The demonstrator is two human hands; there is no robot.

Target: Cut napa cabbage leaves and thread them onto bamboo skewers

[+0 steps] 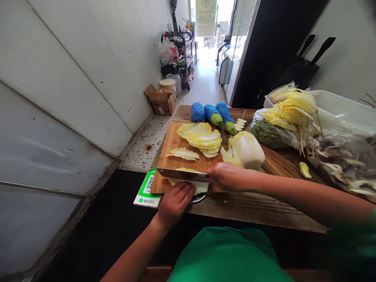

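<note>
My right hand (225,175) is wrapped round the handle of a kitchen knife (179,173), its broad blade pointing left across the wooden cutting board (167,161). Under and in front of the blade lies a yellow-white napa cabbage leaf (202,187). With fingers bent and together, my left hand (178,199) presses that leaf down at the board's near edge. A narrow cut piece of leaf (183,154) rests beyond the knife. Farther back, several cabbage leaves (202,137) are piled up. The napa cabbage head (249,150) sits at the board's right side.
Zucchini in blue foam nets (216,115) lie behind the board, near sliced pieces on a skewer (240,124). Bamboo skewers (279,164), skewered leaves (293,107) and a plastic bag of mushrooms (349,164) occupy the right. A green QR card (147,196) sticks out at the left.
</note>
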